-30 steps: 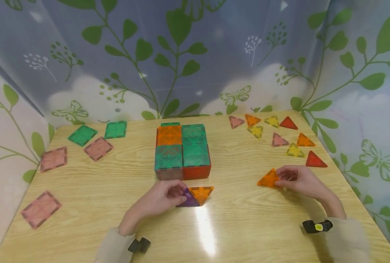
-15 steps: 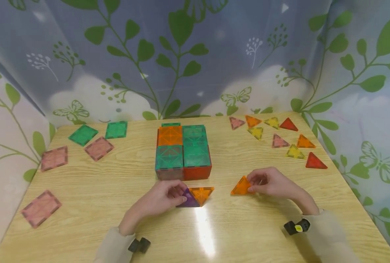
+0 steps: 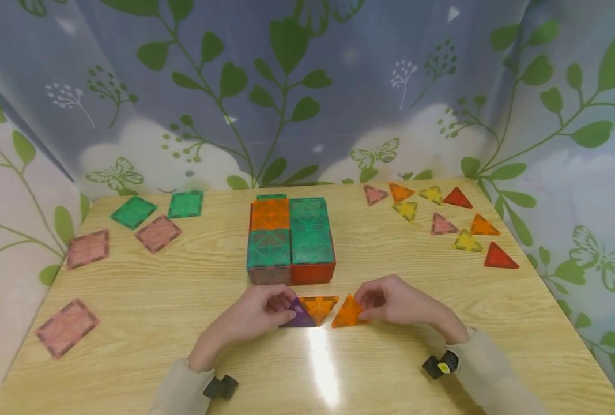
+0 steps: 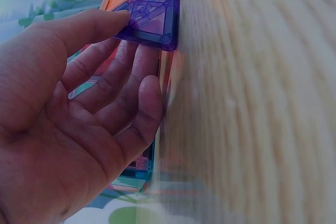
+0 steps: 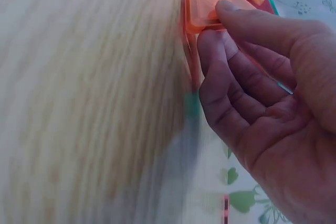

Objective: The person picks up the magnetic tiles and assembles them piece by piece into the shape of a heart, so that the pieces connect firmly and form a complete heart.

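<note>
With thumb and fingers my left hand (image 3: 257, 314) pinches a purple triangular magnetic tile (image 3: 301, 316), standing upright on the table. Joined to its right side is an orange triangular tile (image 3: 319, 308), point down. My right hand (image 3: 397, 302) pinches a second orange triangular tile (image 3: 347, 313) by its right part, a small gap away from the first orange one. In the left wrist view the thumb presses the purple tile (image 4: 152, 14); in the right wrist view the thumb lies on the held orange tile (image 5: 207, 3). Behind both hands stands a block of tiles (image 3: 312, 248) with green and orange tops.
Several loose triangular tiles in pink, orange, yellow and red, among them a red one (image 3: 500, 256), lie at the back right of the wooden table (image 3: 390, 369). Green square tiles (image 3: 185, 204) and pink square tiles (image 3: 68, 327) lie on the left. A patterned curtain (image 3: 208, 115) hangs behind.
My right hand has moved left with its orange triangular tile, close to the joined pair. The left hand has stayed in place, holding the purple tile.
</note>
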Demonstrator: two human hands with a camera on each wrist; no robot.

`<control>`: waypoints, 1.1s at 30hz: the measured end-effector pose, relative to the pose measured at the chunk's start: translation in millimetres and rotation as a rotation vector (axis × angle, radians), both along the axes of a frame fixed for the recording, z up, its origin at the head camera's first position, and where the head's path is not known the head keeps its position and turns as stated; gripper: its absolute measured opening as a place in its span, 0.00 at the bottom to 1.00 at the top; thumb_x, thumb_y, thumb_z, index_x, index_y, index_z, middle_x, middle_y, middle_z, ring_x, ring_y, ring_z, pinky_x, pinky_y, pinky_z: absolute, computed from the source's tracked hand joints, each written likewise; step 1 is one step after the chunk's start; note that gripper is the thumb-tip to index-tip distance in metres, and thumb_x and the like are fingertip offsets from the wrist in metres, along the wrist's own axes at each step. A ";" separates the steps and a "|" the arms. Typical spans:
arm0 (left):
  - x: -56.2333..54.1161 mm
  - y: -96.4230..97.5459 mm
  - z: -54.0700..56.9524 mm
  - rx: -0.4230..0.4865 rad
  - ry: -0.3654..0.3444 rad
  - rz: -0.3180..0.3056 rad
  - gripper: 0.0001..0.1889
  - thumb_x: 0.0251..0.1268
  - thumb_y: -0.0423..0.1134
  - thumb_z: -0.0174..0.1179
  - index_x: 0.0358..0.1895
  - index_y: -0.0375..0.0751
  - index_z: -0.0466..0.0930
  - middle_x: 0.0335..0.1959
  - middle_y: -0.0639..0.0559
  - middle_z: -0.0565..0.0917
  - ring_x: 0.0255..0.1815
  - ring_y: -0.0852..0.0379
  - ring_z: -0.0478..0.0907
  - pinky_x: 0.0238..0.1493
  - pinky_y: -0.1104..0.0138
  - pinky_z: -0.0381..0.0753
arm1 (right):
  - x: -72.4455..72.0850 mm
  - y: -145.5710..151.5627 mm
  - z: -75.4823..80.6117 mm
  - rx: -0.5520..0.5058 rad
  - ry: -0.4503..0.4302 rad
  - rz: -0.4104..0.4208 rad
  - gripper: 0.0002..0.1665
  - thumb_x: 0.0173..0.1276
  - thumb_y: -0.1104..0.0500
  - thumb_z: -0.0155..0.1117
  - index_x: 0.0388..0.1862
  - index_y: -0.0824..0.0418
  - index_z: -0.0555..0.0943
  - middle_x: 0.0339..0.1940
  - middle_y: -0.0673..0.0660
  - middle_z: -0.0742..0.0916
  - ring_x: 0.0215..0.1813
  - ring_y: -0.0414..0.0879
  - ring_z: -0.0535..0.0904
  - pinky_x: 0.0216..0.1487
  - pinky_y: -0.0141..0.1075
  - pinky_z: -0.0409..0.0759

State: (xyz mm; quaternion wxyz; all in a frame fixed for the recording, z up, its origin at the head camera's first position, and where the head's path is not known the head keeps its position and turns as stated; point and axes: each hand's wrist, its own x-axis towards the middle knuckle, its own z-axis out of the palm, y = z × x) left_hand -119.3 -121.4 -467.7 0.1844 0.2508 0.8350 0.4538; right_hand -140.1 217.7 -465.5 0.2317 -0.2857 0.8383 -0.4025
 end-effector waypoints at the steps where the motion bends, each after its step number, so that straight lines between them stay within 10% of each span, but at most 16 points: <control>1: 0.0 -0.1 -0.2 -0.001 -0.002 0.002 0.08 0.69 0.37 0.66 0.49 0.44 0.84 0.40 0.55 0.87 0.41 0.62 0.83 0.44 0.71 0.84 | 0.0 -2.6 -0.1 -0.005 -0.001 0.003 0.08 0.65 0.57 0.75 0.42 0.52 0.86 0.33 0.45 0.88 0.32 0.35 0.80 0.37 0.30 0.83; 33: 1.3 8.2 7.3 0.016 0.036 0.011 0.06 0.71 0.40 0.65 0.48 0.51 0.84 0.41 0.59 0.88 0.42 0.61 0.84 0.44 0.70 0.83 | 5.2 -17.6 1.0 -0.047 -0.004 -0.018 0.06 0.67 0.56 0.74 0.42 0.51 0.87 0.35 0.46 0.89 0.35 0.36 0.83 0.41 0.31 0.85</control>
